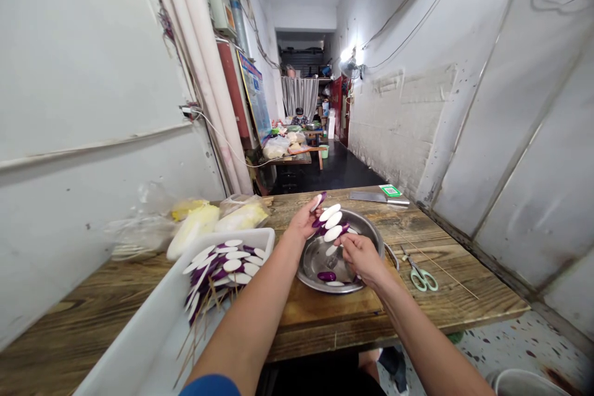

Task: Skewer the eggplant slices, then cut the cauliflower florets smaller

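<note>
Over the metal bowl [378, 247], my left hand [302, 221] is closed with its fingertips round a purple-skinned, white-fleshed eggplant slice [317, 202]. A row of oval eggplant slices [333, 221] hangs between my hands, tilted and overlapping. My right hand [362, 255] pinches at the lower right end of that row, closed on what appears to be the skewer; the stick itself is mostly hidden. More pieces, such as a purple eggplant piece [327, 275], lie in the bowl. At left, a white bin [153, 322] holds many skewered eggplant slices [232, 265].
Green-handled scissors [423, 278] and a loose bamboo stick [440, 266] lie right of the bowl on the wooden table [468, 297]. A cleaver [371, 197] rests at the far edge near a code card [390, 190]. Plastic bags [199, 226] sit behind the bin. A person [299, 117] is far back.
</note>
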{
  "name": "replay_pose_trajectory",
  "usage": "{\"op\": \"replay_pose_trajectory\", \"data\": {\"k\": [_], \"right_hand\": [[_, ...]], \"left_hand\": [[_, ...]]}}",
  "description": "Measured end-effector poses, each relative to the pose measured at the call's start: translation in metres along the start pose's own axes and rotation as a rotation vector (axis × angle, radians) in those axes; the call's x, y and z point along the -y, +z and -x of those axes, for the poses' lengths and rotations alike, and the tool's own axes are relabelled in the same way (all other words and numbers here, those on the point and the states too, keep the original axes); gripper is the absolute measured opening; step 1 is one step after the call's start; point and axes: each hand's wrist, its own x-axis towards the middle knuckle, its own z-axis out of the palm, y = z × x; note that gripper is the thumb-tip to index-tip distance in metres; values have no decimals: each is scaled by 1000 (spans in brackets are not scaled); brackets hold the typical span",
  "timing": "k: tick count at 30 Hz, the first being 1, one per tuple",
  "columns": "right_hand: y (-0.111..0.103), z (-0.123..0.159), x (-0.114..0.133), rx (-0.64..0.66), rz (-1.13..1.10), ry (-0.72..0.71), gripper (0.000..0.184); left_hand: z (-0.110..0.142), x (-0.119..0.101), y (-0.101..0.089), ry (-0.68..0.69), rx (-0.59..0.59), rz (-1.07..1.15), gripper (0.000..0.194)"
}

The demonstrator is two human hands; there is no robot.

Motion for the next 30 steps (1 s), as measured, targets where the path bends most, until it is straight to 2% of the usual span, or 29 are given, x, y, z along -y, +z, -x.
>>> {"op": "replay_pose_trajectory", "data": {"k": [8, 13, 23, 30], "right_hand": [[1, -1, -1, -9, -16, -4, 31], [0, 0, -1, -14, -23, 1, 31], [-1, -2, -2, -8, -21, 1, 28], [0, -3, -3, -2, -23, 10, 29]], "left_hand": [[1, -2, -1, -38, 121, 9, 24], [0, -2, 0, -40, 105, 23, 22], [-4, 1, -5, -7, 159, 5, 21], [-7, 3, -5, 102, 114, -26, 17]]}}
